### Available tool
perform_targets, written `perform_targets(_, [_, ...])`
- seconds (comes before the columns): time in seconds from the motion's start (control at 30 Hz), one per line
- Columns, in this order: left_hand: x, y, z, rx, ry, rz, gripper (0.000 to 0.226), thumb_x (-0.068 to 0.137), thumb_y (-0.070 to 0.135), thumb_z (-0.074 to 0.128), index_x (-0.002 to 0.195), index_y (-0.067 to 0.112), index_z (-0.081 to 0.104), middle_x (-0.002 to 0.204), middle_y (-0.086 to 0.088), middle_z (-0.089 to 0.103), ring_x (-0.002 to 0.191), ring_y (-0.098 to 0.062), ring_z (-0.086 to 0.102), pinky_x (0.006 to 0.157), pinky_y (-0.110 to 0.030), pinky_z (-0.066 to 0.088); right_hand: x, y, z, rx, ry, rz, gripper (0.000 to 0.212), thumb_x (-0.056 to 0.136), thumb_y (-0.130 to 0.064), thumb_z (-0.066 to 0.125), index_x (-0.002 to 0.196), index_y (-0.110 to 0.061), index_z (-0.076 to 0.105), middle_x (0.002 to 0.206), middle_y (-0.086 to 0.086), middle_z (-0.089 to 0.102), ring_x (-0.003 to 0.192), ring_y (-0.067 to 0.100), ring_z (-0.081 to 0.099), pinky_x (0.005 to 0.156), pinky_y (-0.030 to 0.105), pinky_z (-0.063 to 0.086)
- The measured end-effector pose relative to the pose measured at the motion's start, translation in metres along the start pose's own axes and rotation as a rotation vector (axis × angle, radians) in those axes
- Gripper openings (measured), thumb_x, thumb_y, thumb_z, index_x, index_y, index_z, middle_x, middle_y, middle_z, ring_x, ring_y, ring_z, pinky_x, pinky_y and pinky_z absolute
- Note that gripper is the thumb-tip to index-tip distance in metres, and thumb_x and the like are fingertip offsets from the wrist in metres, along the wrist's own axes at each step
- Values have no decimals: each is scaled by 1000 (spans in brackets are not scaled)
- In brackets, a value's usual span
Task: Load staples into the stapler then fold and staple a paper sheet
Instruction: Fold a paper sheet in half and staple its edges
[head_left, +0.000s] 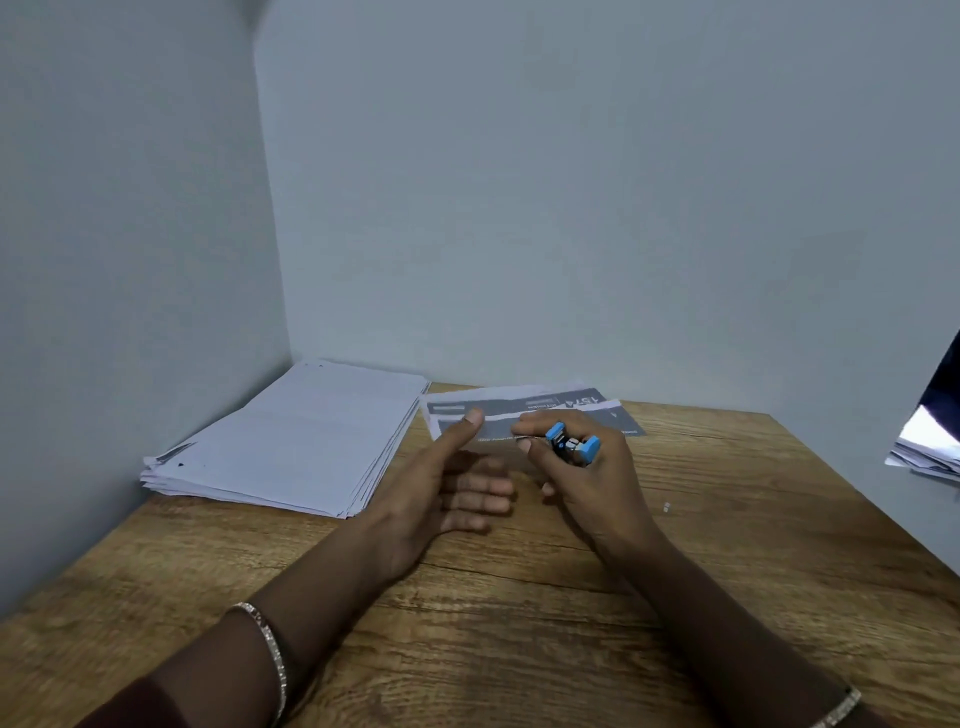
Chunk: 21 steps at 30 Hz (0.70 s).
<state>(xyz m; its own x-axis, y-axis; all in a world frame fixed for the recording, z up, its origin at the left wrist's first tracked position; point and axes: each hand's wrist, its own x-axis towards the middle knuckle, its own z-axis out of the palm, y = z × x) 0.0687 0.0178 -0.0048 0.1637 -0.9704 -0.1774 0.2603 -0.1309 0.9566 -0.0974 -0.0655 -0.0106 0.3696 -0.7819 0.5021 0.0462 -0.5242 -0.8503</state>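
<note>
Right hand (582, 467) gripping blue stapler (571, 444) — mostly hidden, left hand (447, 483) loose, blurred

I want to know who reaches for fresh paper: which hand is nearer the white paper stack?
Left. The left hand hovers open just right of the paper stack, without touching it. The right hand, holding the blue stapler, is farther right, beyond the left hand.

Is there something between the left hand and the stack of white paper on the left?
Nothing visible. The left hand is open above bare table; the paper stack lies uncovered beside it.
</note>
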Motion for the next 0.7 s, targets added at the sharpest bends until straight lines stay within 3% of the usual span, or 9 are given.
perform_targets(0.1, [0, 0, -1, -192, -10, 12, 54, 67, 48, 81, 101, 7, 80, 104, -18, 78, 81, -20, 78, 55, -25, 60, -2, -2, 2, -58, -67, -54, 20, 91, -7, 72, 100, -23, 81, 111, -10, 74, 95, 15, 72, 55, 26, 56])
perform_targets(0.17, [-1, -1, 1, -237, 35, 48, 51, 68, 27, 83, 111, 3, 73, 99, -18, 79, 76, -18, 78, 54, -23, 59, -2, -3, 4, -70, -103, -68, 22, 89, -6, 73, 102, -22, 81, 120, -13, 71, 100, 14, 71, 58, 32, 58])
perform_targets(0.27, [0, -2, 0, -280, 121, 106, 32, 82, 10, 76, 111, 0, 68, 90, -18, 79, 73, -17, 78, 54, -21, 59, -3, -6, 6, -238, -87, -95, 20, 88, -16, 78, 106, -23, 80, 141, -14, 58, 126, 8, 58, 90, 35, 56])
perform_targets(0.33, [2, -1, -2, -290, 190, 155, 25, 85, 8, 75, 108, -1, 69, 85, -15, 79, 73, -17, 78, 54, -21, 59, -2, -10, 6, -345, 25, -129, 16, 86, -23, 79, 102, -23, 80, 135, -8, 58, 125, 5, 54, 97, 27, 49])
perform_targets(0.43, [5, -1, -7, -295, 245, 239, 28, 86, 7, 75, 111, -2, 68, 88, -14, 79, 81, -22, 78, 58, -22, 60, -2, -17, 7, -325, 197, -120, 15, 86, -34, 78, 87, -19, 75, 92, -4, 70, 85, 8, 65, 70, 23, 51])
perform_targets(0.5, [6, -2, -8, -305, 222, 266, 29, 87, 6, 74, 113, -3, 67, 94, -15, 79, 89, -24, 78, 63, -23, 62, -1, -18, 6, -233, 190, 4, 24, 84, -45, 78, 79, -23, 69, 72, -8, 69, 64, 5, 62, 56, 18, 46])
perform_targets(0.6, [6, -2, -6, -329, 175, 276, 31, 88, 6, 73, 115, -7, 64, 97, -15, 79, 95, -26, 77, 64, -24, 61, 0, -19, 7, -107, 31, 373, 28, 80, -50, 74, 83, -28, 58, 64, -10, 58, 51, 5, 49, 45, 19, 38])
perform_targets(0.7, [6, -3, -3, -343, 144, 282, 32, 88, 5, 72, 118, -5, 62, 105, -17, 77, 99, -27, 76, 66, -26, 62, 3, -21, 4, 171, -178, 688, 24, 87, -41, 60, 89, -17, 63, 66, 2, 63, 50, 11, 49, 49, 27, 39])
